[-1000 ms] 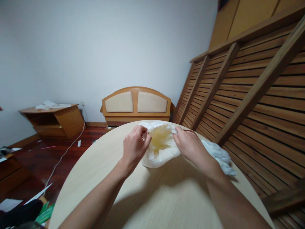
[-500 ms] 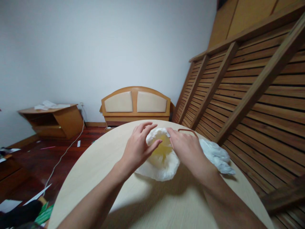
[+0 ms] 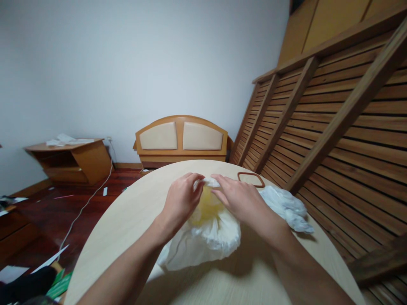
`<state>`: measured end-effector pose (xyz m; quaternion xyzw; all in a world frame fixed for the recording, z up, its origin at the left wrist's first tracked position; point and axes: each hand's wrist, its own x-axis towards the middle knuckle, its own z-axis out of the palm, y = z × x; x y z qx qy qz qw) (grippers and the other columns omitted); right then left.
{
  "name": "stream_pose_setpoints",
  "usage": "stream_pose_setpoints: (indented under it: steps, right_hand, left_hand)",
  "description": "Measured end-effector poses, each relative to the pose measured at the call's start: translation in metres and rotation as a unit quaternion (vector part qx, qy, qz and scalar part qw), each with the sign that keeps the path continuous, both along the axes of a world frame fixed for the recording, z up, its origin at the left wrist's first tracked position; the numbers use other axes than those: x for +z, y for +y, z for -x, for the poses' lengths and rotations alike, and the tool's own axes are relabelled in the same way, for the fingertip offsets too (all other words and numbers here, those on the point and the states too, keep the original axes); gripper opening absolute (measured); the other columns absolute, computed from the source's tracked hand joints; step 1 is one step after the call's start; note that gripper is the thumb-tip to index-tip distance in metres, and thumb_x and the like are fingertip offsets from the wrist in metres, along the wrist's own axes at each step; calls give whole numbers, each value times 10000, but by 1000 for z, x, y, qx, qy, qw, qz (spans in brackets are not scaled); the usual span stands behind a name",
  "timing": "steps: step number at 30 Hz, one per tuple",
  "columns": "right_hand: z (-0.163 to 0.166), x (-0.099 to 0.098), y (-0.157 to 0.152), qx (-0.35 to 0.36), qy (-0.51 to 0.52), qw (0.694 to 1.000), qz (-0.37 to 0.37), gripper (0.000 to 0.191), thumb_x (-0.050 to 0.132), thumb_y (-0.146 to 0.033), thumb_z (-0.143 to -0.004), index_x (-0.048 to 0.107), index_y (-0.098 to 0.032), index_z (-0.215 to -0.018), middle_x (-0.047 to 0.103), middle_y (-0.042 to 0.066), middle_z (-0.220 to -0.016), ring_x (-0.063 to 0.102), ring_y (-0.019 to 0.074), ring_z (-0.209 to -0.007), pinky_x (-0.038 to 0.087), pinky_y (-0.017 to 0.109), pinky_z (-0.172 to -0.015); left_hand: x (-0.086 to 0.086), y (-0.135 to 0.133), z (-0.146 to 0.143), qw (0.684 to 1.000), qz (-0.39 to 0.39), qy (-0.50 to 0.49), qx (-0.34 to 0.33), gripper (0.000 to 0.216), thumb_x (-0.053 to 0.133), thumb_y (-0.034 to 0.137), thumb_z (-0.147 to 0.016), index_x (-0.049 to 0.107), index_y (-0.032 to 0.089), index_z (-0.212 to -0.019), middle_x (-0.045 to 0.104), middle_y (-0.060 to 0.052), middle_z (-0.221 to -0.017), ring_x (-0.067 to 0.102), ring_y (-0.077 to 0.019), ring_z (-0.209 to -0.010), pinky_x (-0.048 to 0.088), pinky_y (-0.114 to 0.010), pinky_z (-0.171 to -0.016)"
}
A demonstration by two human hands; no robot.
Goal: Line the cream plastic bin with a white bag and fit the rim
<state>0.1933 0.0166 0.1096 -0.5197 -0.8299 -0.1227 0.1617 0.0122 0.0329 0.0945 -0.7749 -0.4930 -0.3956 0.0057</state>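
Note:
A white plastic bag point(image 3: 219, 239) lines a yellow container point(image 3: 206, 207), its edge folded outward and hanging down over the near side. The far part of the bag's edge is pinched between the fingers of my left hand point(image 3: 182, 195), on the left. Opposite it, my right hand point(image 3: 237, 197) grips the same far edge, thumb and fingertips closed on the plastic. The container leans, with its opening facing me; most of its outside is hidden by the bag and my hands. A brown ring with rounded corners point(image 3: 251, 185) lies flat beyond my right hand.
A crumpled pale plastic bag point(image 3: 286, 207) rests on the round table point(image 3: 117, 237), right of my right forearm. Slatted wooden panels point(image 3: 330, 123) lean along the right. A headboard point(image 3: 181, 135) stands behind, and a low cabinet point(image 3: 70, 161) is at the left.
My left hand, spread beside the rim before, has closed on the bag's edge. My right hand has shifted left. The container has tilted towards me, and more of the bag spreads on the near side.

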Motion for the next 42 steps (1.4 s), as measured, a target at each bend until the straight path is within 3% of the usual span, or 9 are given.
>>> stream_pose_setpoints:
  steps: [3,8,12,15,17,23,29,37,42]
  right_hand:
    - [-7,-5,3,-10,26,1000,10,491,625,-238,-923,486,-149,-1386,699,151,-1235,697,286,-1070,525,359,-853]
    - [-11,-10,6,2,44,999,18,374,505,-44,-901,594,-175,-1240,717,109,-1168,686,248,-1067,514,340,-870]
    - [-7,-3,4,-32,23,998,-58,440,639,-85,-832,570,-146,-1262,660,152,-1236,634,303,-1115,511,401,-897]
    - [0,4,-3,-37,50,995,-82,208,639,-133,-868,639,-161,-1075,699,120,-1095,650,282,-1038,508,388,-886]
    - [7,6,-9,-14,65,997,-37,93,579,-148,-926,660,-180,-955,725,79,-987,681,245,-942,518,350,-839]
    - [30,-17,-13,-50,19,994,92,245,461,-130,-983,682,-90,-1082,742,156,-1041,718,285,-962,546,358,-801]
    - [30,-29,-1,-30,1,984,176,373,382,-7,-922,713,-100,-1066,753,174,-1047,732,263,-958,547,324,-805]
    - [25,-30,-1,11,-22,985,171,373,423,-15,-899,708,-76,-1131,722,212,-1162,683,283,-1089,522,386,-945]
    - [25,-40,4,29,-33,982,185,345,479,-18,-869,744,-113,-1068,764,170,-1069,728,260,-979,558,329,-867]
  left_hand:
    - [-2,0,1,1000,6,-1,6,137,607,179,-925,712,200,-1011,755,-37,-956,669,-157,-728,483,-263,-698]
    - [-7,0,0,999,-3,48,-1,331,540,170,-959,665,279,-1245,703,-46,-1038,673,-165,-784,507,-278,-734]
    - [-8,2,-1,998,8,57,31,278,534,146,-950,711,235,-1145,685,-57,-1018,673,-174,-801,511,-281,-740]
    - [-7,3,1,997,10,50,56,234,528,154,-953,706,203,-1096,690,-63,-1024,676,-187,-822,513,-290,-747]
    - [-6,3,1,997,10,44,63,217,524,164,-957,698,199,-1082,694,-65,-1034,683,-201,-865,516,-297,-759]
    - [-3,-4,-4,997,-7,40,59,196,542,166,-941,680,204,-1075,695,-62,-1064,689,-205,-887,526,-299,-754]
    - [-3,-15,-13,998,-29,47,14,213,532,186,-952,674,219,-1108,696,-46,-1041,678,-175,-817,530,-281,-719]
    - [-4,-17,-18,998,-41,46,-13,226,544,175,-944,676,212,-1124,694,-54,-1046,683,-188,-854,550,-295,-733]
    - [-6,-17,-18,998,-37,49,-18,223,546,176,-946,685,211,-1116,702,-54,-1046,687,-184,-837,556,-294,-726]
